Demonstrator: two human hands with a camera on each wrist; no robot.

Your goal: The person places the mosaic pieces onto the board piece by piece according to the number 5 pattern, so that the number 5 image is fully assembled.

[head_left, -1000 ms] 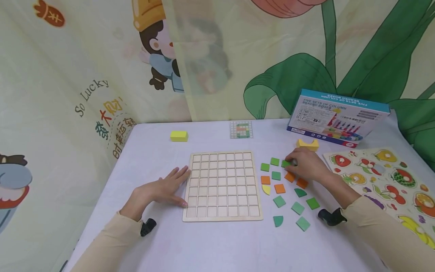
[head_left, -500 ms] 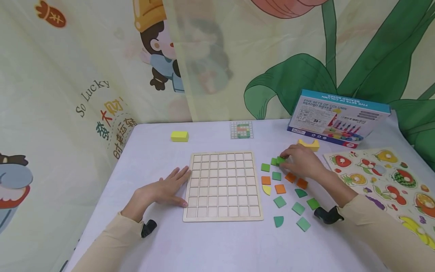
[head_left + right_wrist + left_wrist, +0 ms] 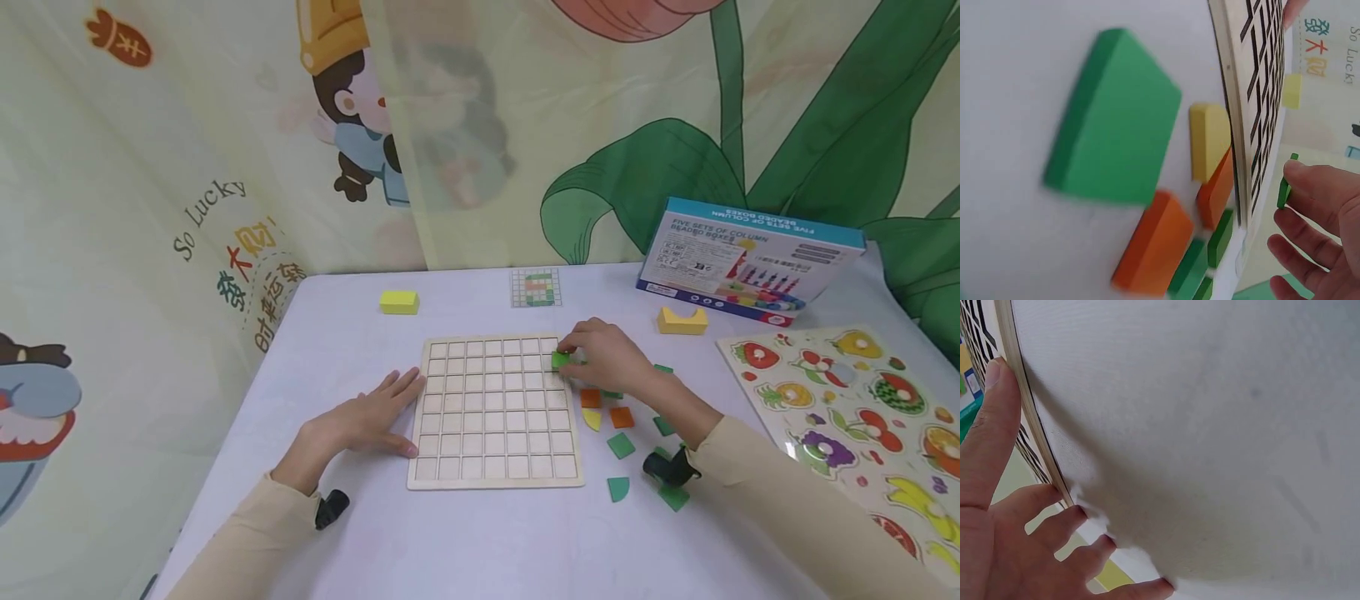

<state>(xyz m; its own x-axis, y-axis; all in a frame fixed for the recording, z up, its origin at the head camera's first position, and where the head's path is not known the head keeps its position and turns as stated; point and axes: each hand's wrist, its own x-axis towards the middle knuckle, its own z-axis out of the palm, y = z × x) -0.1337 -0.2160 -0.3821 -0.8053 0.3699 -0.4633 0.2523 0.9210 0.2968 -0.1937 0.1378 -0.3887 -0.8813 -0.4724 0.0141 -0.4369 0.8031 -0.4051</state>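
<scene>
Presently the right grip [image 3: 606, 355] pinches a green tile [image 3: 558, 361] over the compartmented board's right rim [image 3: 578, 454], the left grip [image 3: 371, 419] spread opposite.

A: What stood behind the white-covered table [image 3: 480, 546]?

B: A cream cloth backdrop [image 3: 585, 108], printed with cartoons, spanned the head view. Left of centre, a figure [image 3: 362, 142] in an orange hat met a vertical fabric edge; a second figure [image 3: 465, 125] showed faintly through the cloth beside it.

A: And toward the sides?

B: At left, the lettering "So Lucky" [image 3: 210, 208] curved above coloured Chinese characters [image 3: 240, 262]. At right, broad green leaves [image 3: 667, 175] spread beneath a coral-red bloom [image 3: 637, 21], cut off by the top of the view.

A: The light?

B: It fell soft and even, leaving faint, blurred shadows across the tabletop.
</scene>
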